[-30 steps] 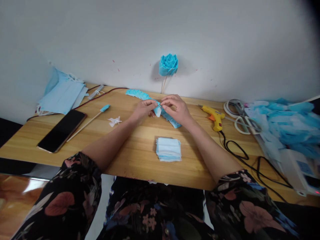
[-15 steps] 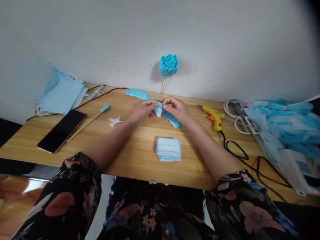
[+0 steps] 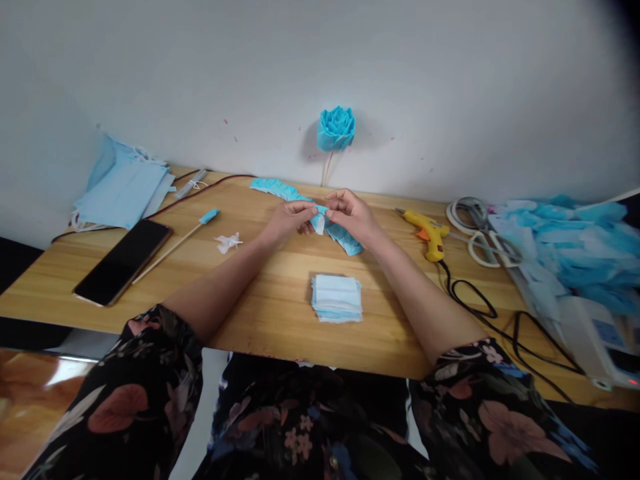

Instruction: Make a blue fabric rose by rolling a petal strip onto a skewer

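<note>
A wooden table (image 3: pixel 280 313) runs across the view against a pale wall. At 3 o'clock on it lies a loose heap of blue mask scraps (image 3: pixel 575 247), and at 10 o'clock a pile of flat face masks (image 3: pixel 123 190) leans on the wall. A dark phone (image 3: pixel 123 261) lies face up at 9 o'clock.

The left hand (image 3: pixel 287 222) and right hand (image 3: pixel 353 215) meet just past the table's middle, with both forearms resting on the wood. A pleated blue strip (image 3: pixel 345 238) passes under them, running from 11 o'clock by the wall down to 5 o'clock of the right hand. At 6 o'clock from the hands sits a neat stack of cut mask squares (image 3: pixel 337 298), apart from both arms.

A yellow glue gun (image 3: pixel 427 233) lies at 3 o'clock of the right hand (its black cord (image 3: pixel 480 310) loops toward the near edge), with white-handled scissors (image 3: pixel 480 243) just beyond it. A blue fabric rose (image 3: pixel 336 129) on a thin stem stands against the wall at 12 o'clock. A wooden stick with a blue tip (image 3: pixel 175 245) lies beside the phone, near a white scrap (image 3: pixel 229 243).

Smallest is a folded blue piece (image 3: pixel 318 220), pinched from either side by the thumb and fingers of both hands, just above the strip. I cannot tell whether it is joined to the strip.
</note>
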Demonstrator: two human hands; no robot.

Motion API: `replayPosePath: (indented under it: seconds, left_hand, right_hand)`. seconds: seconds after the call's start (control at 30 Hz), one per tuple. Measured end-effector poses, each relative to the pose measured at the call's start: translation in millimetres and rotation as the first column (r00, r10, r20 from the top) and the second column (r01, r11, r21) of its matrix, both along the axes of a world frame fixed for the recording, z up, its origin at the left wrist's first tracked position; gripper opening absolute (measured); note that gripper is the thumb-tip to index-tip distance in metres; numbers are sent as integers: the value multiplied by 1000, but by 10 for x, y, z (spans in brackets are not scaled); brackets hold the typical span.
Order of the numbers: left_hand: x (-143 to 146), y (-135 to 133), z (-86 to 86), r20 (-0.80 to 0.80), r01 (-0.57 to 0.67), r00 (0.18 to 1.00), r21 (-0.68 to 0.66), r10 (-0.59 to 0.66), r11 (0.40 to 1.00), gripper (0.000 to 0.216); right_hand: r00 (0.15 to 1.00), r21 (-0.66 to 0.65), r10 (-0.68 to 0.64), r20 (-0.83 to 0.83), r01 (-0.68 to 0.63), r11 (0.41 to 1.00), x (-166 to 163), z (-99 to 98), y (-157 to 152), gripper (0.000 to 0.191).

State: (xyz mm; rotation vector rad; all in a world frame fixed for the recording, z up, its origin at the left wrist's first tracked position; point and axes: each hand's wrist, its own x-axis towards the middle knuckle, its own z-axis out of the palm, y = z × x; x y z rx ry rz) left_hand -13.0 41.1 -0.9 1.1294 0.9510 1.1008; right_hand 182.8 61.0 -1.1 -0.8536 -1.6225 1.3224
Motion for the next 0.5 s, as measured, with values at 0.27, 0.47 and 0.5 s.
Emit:
replayPosePath:
  seconds: [0.27, 0.47, 0.5]
  left_hand:
    - [-4, 23, -51, -21, 18, 1000, 15, -18, 1000, 18]
    - [-33, 10, -46, 61, 104, 993, -18, -102, 994, 27]
    - [-37, 5, -37, 86, 119, 989, -21, -116, 993, 29]
  right_hand:
    - [999, 4, -13, 31, 13, 1000, 9, 12, -1, 45]
    - [998, 13, -50, 40, 49, 999, 14, 33, 1, 41]
    - [998, 11, -54, 43, 53, 999, 13, 37, 0, 41]
